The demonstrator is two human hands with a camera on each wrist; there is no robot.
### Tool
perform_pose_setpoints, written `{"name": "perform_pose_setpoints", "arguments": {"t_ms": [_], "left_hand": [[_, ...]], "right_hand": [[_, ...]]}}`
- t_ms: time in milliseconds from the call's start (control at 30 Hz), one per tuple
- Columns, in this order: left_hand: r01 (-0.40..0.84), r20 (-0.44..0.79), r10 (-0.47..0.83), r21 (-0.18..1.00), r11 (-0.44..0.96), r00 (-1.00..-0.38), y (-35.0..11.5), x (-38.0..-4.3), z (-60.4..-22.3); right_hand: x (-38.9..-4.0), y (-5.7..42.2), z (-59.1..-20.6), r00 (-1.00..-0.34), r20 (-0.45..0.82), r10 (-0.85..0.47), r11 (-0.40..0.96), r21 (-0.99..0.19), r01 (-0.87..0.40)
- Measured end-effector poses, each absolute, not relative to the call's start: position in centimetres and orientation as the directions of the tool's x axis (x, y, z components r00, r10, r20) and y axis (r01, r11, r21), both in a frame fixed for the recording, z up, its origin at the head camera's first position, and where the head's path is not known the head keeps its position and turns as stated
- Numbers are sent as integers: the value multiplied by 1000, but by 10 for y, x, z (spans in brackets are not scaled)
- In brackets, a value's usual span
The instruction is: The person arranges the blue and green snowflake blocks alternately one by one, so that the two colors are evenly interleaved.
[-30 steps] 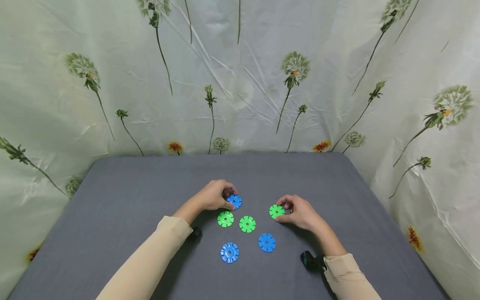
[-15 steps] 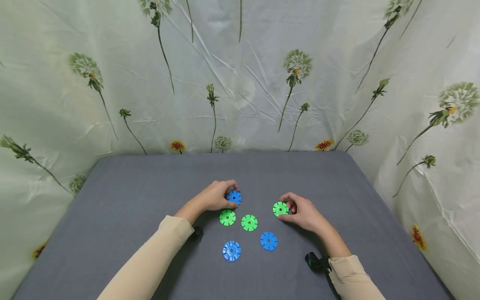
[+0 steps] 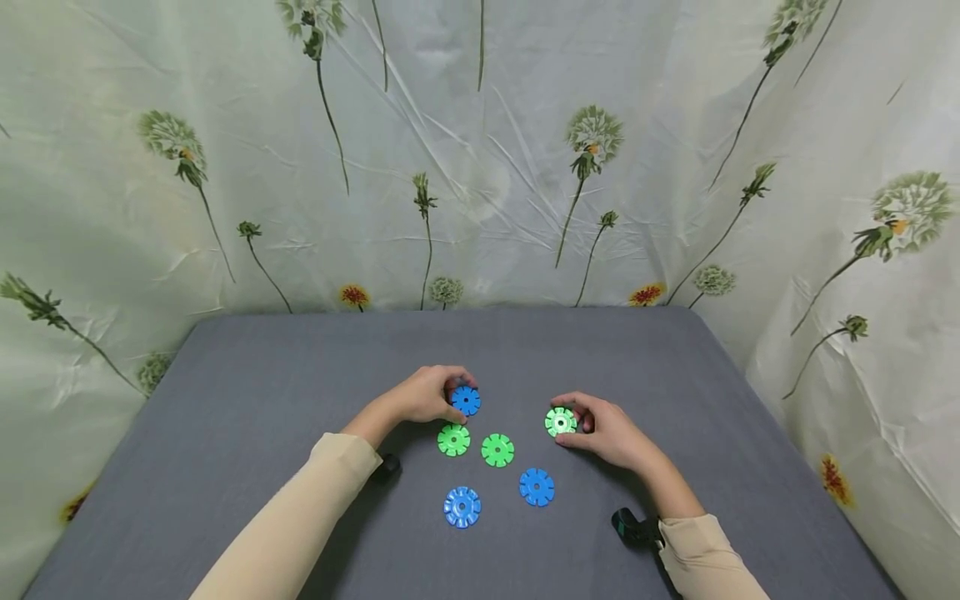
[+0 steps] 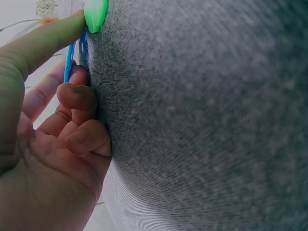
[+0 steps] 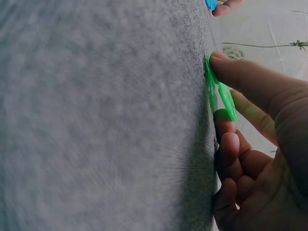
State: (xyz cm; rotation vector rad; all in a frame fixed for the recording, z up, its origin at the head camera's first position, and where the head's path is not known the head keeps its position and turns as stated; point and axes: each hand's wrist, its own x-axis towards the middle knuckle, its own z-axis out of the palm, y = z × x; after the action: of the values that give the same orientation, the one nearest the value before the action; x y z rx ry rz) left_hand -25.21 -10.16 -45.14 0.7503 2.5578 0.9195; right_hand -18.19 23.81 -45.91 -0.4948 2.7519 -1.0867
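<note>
My left hand (image 3: 431, 393) pinches a blue notched disc (image 3: 466, 401) by its edges between thumb and fingers. Seen edge-on in the left wrist view, this blue disc (image 4: 70, 62) stands just off the cloth, with more blue behind it. A green notched disc (image 3: 453, 440) lies just below that thumb. My right hand (image 3: 603, 425) holds another green disc (image 3: 561, 422) between thumb and fingertips, its face catching glare. In the right wrist view the held green disc (image 5: 227, 102) is tilted, and a second green piece (image 5: 210, 79) shows against the cloth beside it.
Between the hands lies a green disc (image 3: 498, 450). Nearer to me are two blue discs, one at left (image 3: 462, 507) and one at right (image 3: 537, 487). All rest on a grey cloth-covered table (image 3: 315, 350). A flower-printed curtain (image 3: 495, 167) hangs behind the table.
The left hand's blue disc has shifted slightly up and away from the green disc below it. The right hand's green disc has moved slightly rightward and now shows glare. Both grips hold.
</note>
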Motion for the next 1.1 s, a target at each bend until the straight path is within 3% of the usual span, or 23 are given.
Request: {"name": "perform_pose_setpoints", "arguments": {"t_ms": [600,1100], "left_hand": [[344,-103,546,676,652,-832,-113,-256,-452],[267,-98,436,665,697,-894,-164,-266,-434]], "right_hand": [[-186,243,-464,-923,-54,-380,669,-705,-234],[-187,244,-462,-924,-50,-379,667,-707,-235]]}}
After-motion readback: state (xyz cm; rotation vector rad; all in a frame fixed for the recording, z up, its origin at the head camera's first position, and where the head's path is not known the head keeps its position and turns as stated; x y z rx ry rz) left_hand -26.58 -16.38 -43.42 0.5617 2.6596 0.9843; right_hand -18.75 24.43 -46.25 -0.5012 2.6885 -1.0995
